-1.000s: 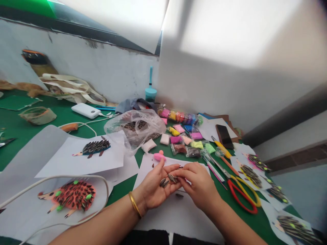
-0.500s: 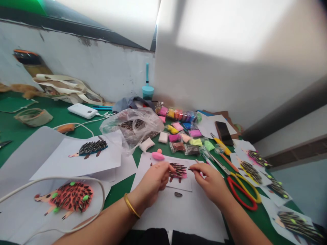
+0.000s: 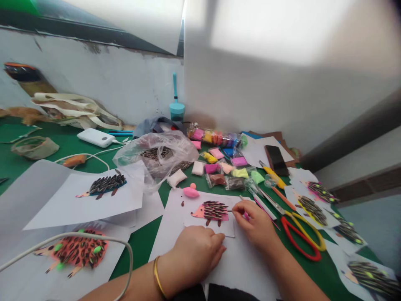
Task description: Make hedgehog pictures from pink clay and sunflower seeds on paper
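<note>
**Seed at the hedgehog's back**

My right hand (image 3: 255,223) pinches 1 sunflower seed (image 3: 231,210) against the pink hedgehog (image 3: 211,210) on its white card (image 3: 230,230). My left hand (image 3: 196,255) rests curled at the card's near edge; I cannot tell if it holds anything.

Pink hedgehog (image 3: 210,210), dark striped seeds on back, on white paper (image 3: 200,234), just ahead of left hand (image 3: 196,255). Pink clay blob (image 3: 191,192) beyond. Red and yellow scissors (image 3: 302,236) to the outside of right hand (image 3: 255,223). Gold bangle (image 3: 157,276) at left wrist. Green table (image 3: 147,234). Multicoloured clay packets (image 3: 224,161) further out.
</note>
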Demonstrator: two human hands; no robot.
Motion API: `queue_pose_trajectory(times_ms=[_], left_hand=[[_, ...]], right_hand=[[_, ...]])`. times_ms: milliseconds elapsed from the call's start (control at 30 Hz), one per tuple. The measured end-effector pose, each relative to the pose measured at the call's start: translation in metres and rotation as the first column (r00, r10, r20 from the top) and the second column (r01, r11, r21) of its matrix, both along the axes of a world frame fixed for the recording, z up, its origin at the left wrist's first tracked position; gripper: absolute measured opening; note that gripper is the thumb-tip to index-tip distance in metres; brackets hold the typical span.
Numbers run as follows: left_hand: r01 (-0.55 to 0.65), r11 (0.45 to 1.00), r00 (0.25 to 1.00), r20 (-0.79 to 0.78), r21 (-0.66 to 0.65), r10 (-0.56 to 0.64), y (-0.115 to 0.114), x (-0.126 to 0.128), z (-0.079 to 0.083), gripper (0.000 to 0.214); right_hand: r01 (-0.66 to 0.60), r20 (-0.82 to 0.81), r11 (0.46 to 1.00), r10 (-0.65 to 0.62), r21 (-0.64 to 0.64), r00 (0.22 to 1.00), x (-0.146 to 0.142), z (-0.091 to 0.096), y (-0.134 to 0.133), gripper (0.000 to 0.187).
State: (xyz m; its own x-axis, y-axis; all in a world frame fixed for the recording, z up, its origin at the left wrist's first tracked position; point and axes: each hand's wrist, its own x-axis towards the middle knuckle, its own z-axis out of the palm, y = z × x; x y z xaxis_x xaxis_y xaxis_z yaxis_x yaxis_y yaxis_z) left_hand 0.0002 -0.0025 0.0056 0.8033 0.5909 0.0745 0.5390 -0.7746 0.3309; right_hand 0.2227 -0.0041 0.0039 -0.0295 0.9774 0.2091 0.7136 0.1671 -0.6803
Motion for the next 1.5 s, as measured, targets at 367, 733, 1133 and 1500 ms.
queue_pose_trajectory(times_ms=[367,733,1133,1500], left_hand=[[-0.015,0.999,0.994,-0.110,-0.044,0.010,0.002,0.002,0.008,0.020],[-0.015,0.998,0.995,-0.098,-0.061,0.009,0.002,0.002,0.008,0.023],[-0.014,0.999,0.997,-0.079,-0.044,0.010,0.001,0.001,0.006,0.022],[-0.020,0.999,0.999,-0.043,-0.048,0.018,0.001,0.001,0.002,0.022]], right_hand=[[-0.038,0.144,0.988,0.017,0.148,0.989,-0.007,-0.005,-0.005,0.007],[-0.028,0.285,0.976,-0.035,0.216,0.958,-0.015,-0.012,-0.003,0.008],[-0.003,0.356,0.978,-0.073,0.208,0.932,-0.021,-0.012,-0.002,0.010],[0.014,0.374,0.982,-0.086,0.191,0.924,-0.023,-0.012,-0.001,0.012]])
